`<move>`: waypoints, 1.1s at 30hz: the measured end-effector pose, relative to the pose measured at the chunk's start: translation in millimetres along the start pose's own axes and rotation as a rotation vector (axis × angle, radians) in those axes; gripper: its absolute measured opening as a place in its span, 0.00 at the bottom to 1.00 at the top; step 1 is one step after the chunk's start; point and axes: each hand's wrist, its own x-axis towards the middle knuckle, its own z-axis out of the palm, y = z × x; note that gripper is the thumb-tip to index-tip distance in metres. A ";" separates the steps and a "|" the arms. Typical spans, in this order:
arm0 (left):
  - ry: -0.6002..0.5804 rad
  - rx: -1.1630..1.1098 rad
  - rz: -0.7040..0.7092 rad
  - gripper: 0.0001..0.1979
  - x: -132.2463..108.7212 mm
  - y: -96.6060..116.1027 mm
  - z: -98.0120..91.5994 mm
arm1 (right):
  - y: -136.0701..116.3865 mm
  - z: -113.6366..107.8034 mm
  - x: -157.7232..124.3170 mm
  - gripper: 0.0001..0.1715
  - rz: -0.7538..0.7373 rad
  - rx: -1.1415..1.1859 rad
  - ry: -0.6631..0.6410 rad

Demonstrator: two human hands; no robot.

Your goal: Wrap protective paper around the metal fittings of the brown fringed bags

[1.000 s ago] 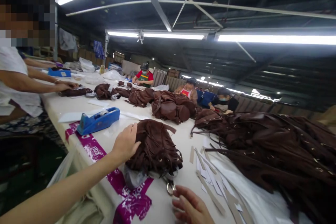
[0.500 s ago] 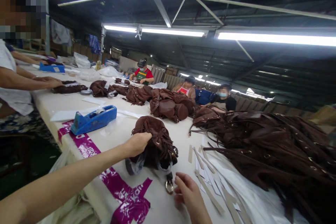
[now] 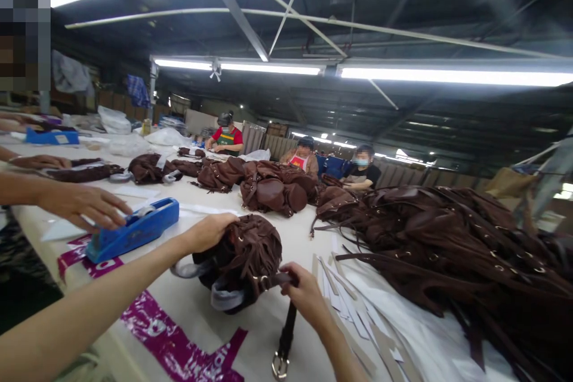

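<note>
A brown fringed bag (image 3: 257, 248) rests tilted on the table in front of me, with pale wrapping around parts of its handles. My left hand (image 3: 212, 231) is closed on its upper left edge; the fingertips are partly hidden behind the bag. At the bag's right side, my right hand (image 3: 304, 292) grips a dark brown strap (image 3: 280, 279). Below that hand hangs a strap end with a metal buckle (image 3: 280, 364). Left of the bag stands a blue tape dispenser (image 3: 134, 230), and a co-worker's hand (image 3: 87, 203) reaches over it.
Brown bags and straps form a large pile (image 3: 447, 245) on the right. Strips of card (image 3: 358, 316) lie beside it on the white table (image 3: 188, 310). Purple printed tape (image 3: 156, 328) runs along the near edge. More bags (image 3: 277, 185) and several co-workers are farther back.
My right hand has moved up and taken hold of the strap. The bag has turned, and its buckle end hangs lower. A co-worker's hand has come over the tape dispenser.
</note>
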 end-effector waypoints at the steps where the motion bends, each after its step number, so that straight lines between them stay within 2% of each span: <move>1: 0.010 0.056 0.022 0.18 -1.9 -3.4 7.1 | -4.5 -12.6 -6.5 0.12 0.021 0.020 -0.053; 3: -0.008 0.147 0.077 0.18 -7.5 -9.5 25.5 | -13.4 -34.2 -26.8 0.11 0.082 0.089 -0.199; 5: -0.105 0.220 0.131 0.18 -14.6 -11.8 45.0 | -20.3 -44.5 -52.9 0.13 0.201 0.166 -0.344; 7: -0.210 0.269 0.157 0.18 -21.6 -6.6 58.9 | -21.8 -40.7 -79.1 0.12 0.350 0.127 -0.404; 8: -0.223 0.295 0.137 0.19 -24.9 -0.2 62.1 | -19.8 -34.7 -90.9 0.11 0.402 0.063 -0.398; 10: -0.154 0.329 0.056 0.26 -31.9 21.5 61.0 | -10.5 -18.5 -110.0 0.07 0.412 -0.100 -0.346; 12: -0.020 0.277 -0.034 0.30 -41.2 53.6 54.4 | 1.2 -1.4 -122.8 0.06 0.340 -0.214 -0.289; 14: 0.054 0.048 -0.094 0.23 -54.4 90.4 51.4 | 8.5 14.9 -129.9 0.08 0.313 -0.214 -0.257; 15: 0.023 -0.118 -0.147 0.17 -62.4 107.9 53.4 | 8.9 22.9 -132.0 0.08 0.337 -0.162 -0.259; 16: -0.059 -0.301 -0.230 0.13 -70.6 123.4 58.3 | 6.9 31.1 -133.5 0.08 0.375 -0.096 -0.260; 18: -0.355 -0.698 -0.455 0.17 -84.9 145.7 75.1 | -2.7 47.1 -135.4 0.09 0.417 -0.048 -0.247; 20: -0.452 -1.000 -0.624 0.20 -91.9 156.4 95.4 | -15.2 59.2 -136.6 0.12 0.351 -0.256 -0.253; 22: -0.400 -1.182 -0.732 0.19 -90.9 159.5 111.2 | -24.4 60.9 -136.6 0.13 0.206 -0.549 -0.317; 24: -0.349 -1.301 -0.818 0.17 -86.0 159.8 118.0 | -25.1 47.0 -133.7 0.07 0.104 -0.705 -0.317; 26: -0.348 -1.408 -0.888 0.16 -81.8 159.7 116.2 | -15.3 16.5 -126.7 0.17 0.096 -0.789 -0.141; 28: -0.360 -1.509 -0.912 0.16 -80.5 159.4 109.9 | 3.1 -26.1 -116.8 0.17 0.164 -0.979 0.114; 29: -0.374 -1.542 -0.918 0.16 -80.7 158.5 106.4 | 13.9 -49.7 -111.7 0.17 0.215 -1.084 0.191; 33: -0.424 -1.629 -0.917 0.17 -83.2 148.4 101.9 | 53.8 -135.8 -98.0 0.19 0.396 -1.269 0.309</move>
